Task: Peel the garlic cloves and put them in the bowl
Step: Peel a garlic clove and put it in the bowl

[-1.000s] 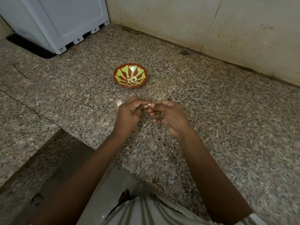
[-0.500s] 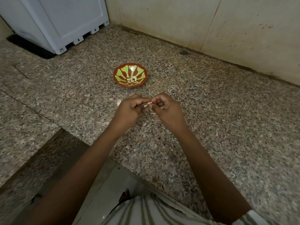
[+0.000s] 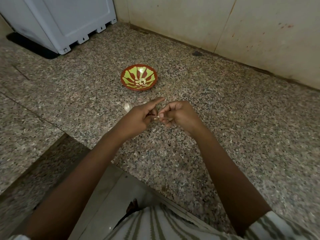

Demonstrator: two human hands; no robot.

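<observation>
A small pale garlic clove (image 3: 156,118) is pinched between the fingertips of both hands above the granite counter. My left hand (image 3: 138,116) holds it with thumb and lower fingers while its index finger points straight out toward the bowl. My right hand (image 3: 180,115) pinches the clove's other end with curled fingers. The red bowl with a green pattern (image 3: 127,75) stands farther back, holding several peeled cloves (image 3: 141,81) at its bottom. Another pale garlic piece (image 3: 127,107) lies on the counter just left of my left hand.
Speckled granite counter (image 3: 225,135) spreads all around, with its front edge near my body. A white appliance (image 3: 65,21) stands at the back left. Tiled wall (image 3: 225,26) closes the back. A dark spot (image 3: 196,53) lies near the wall.
My left index finger has lifted off the clove and now points straight out. Both hands stay together in the same place, still working the clove.
</observation>
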